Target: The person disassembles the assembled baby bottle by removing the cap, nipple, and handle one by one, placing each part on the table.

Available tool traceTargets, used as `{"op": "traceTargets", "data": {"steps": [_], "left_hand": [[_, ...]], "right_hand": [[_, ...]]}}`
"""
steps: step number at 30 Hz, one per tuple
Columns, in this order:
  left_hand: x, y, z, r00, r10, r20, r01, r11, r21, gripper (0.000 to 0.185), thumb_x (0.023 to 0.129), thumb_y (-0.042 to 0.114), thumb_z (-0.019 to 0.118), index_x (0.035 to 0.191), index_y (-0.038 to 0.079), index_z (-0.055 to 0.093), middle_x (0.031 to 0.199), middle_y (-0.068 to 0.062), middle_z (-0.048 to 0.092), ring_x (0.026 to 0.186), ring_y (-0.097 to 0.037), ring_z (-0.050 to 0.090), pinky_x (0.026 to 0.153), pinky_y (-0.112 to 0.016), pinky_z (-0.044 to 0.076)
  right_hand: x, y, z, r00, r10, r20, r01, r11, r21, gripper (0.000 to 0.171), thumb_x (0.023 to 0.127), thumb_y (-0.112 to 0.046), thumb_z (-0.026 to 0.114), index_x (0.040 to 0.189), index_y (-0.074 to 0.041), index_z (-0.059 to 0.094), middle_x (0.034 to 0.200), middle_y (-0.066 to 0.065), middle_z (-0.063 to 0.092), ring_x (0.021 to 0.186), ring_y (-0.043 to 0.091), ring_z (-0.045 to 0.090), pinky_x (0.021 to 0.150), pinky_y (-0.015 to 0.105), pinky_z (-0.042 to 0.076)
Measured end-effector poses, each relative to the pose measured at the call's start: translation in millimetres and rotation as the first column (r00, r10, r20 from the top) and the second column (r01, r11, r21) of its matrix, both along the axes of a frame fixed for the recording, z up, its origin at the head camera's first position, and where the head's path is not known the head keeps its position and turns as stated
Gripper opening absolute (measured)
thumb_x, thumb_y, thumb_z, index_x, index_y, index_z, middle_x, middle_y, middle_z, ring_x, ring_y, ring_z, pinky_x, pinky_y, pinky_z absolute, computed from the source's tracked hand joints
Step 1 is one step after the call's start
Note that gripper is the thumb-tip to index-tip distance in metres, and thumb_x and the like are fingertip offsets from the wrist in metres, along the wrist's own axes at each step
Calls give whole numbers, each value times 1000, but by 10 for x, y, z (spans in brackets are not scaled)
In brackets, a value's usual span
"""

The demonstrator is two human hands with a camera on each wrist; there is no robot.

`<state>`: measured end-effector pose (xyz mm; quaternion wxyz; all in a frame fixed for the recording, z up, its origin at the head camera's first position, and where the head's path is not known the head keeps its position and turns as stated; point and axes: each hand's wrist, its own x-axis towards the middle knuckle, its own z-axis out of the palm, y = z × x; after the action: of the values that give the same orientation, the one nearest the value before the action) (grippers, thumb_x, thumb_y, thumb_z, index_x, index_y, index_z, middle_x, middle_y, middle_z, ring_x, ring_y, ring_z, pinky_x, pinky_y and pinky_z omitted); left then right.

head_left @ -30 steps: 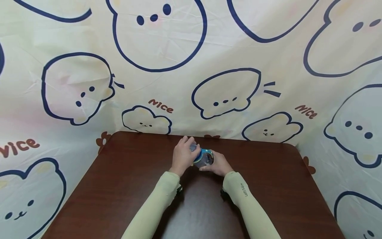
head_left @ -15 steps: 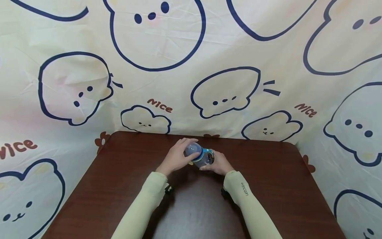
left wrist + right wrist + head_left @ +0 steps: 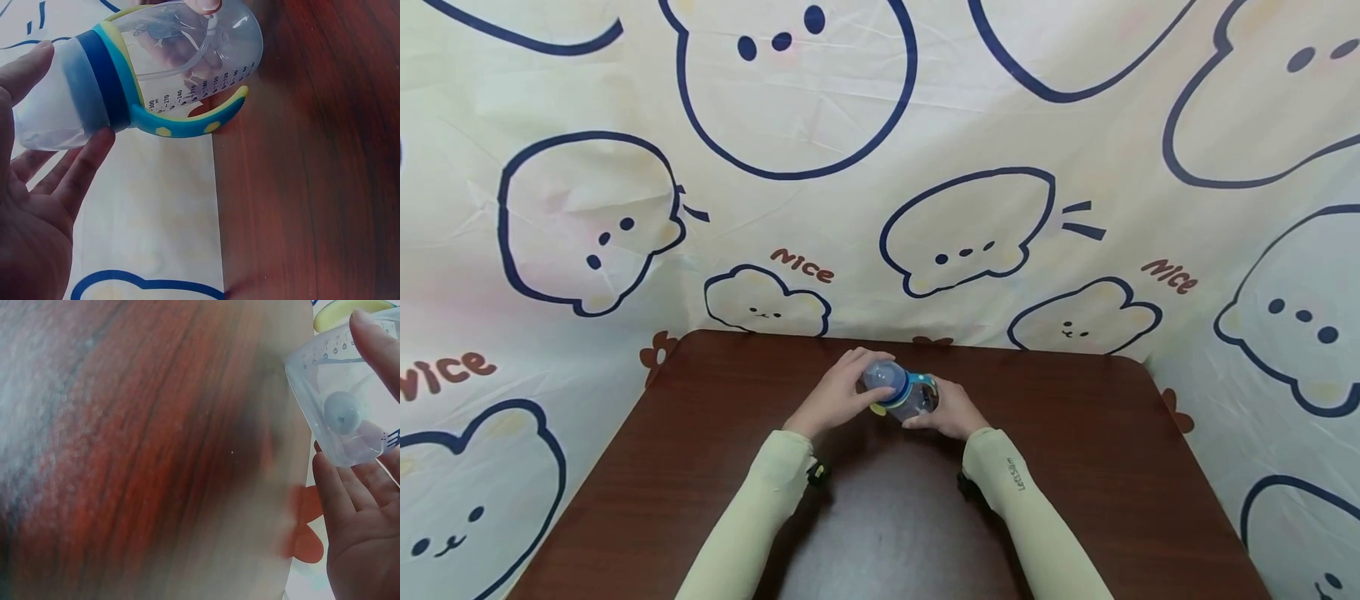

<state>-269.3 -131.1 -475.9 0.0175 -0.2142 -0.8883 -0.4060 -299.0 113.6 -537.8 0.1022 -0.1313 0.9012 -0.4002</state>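
Observation:
A clear baby bottle (image 3: 916,403) is held tilted above the table by both hands, its cap end to the left. In the head view, my left hand (image 3: 833,395) has thumb and fingers around the translucent cap (image 3: 882,377). The left wrist view shows the blue collar (image 3: 103,78), a blue-and-yellow handle (image 3: 187,127), printed measuring marks and a straw inside. My right hand (image 3: 955,412) grips the clear body near its base. A round straw weight (image 3: 342,412) shows through the bottle in the right wrist view.
A dark brown wooden table (image 3: 1060,467) lies beneath the hands. Its far edge meets a pale cloth backdrop (image 3: 850,208) printed with blue bear outlines, which also runs along both sides.
My left hand has turned and its wrist has swung left, with the fingers shifted around the cap, so more of the cap shows. My right hand and the bottle have barely moved.

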Motion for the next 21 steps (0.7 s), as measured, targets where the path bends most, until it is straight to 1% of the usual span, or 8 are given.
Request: {"op": "traceTargets", "data": {"steps": [6, 10, 17, 21], "left_hand": [[-3, -7, -7, 1000, 6, 18, -7, 1000, 15, 48, 94, 40, 77, 139, 32, 60, 126, 5, 56, 117, -19, 54, 94, -41, 60], [-3, -26, 10, 1000, 15, 14, -16, 999, 30, 48, 94, 38, 77, 138, 27, 61, 124, 4, 56, 117, -20, 55, 93, -42, 61], [12, -20, 12, 1000, 26, 15, -27, 999, 32, 48, 93, 38, 78, 137, 30, 61, 124, 3, 56, 116, -21, 56, 93, -42, 61], [15, -12, 2, 1000, 27, 13, -28, 999, 33, 49, 92, 38, 79, 137, 27, 61, 124, 3, 57, 117, -21, 56, 93, -42, 61]], "right_hand": [[-7, -4, 1, 1000, -1, 1, 1, 1000, 4, 76, 72, -36, 97, 135, -15, 60, 123, 3, 68, 111, 23, 62, 107, 50, 51], [-21, -28, 21, 1000, 2, -1, -2, 1000, -8, 77, 71, -36, 97, 135, -15, 60, 123, 3, 69, 111, 23, 63, 107, 51, 51], [-17, -26, 9, 1000, -3, 8, 3, 1000, 2, 77, 72, -36, 97, 136, -15, 60, 124, 4, 68, 112, 24, 62, 108, 51, 50], [-15, -18, 6, 1000, -5, 8, 5, 1000, 1, 76, 72, -34, 97, 136, -16, 60, 124, 3, 68, 112, 24, 62, 108, 51, 50]]}}
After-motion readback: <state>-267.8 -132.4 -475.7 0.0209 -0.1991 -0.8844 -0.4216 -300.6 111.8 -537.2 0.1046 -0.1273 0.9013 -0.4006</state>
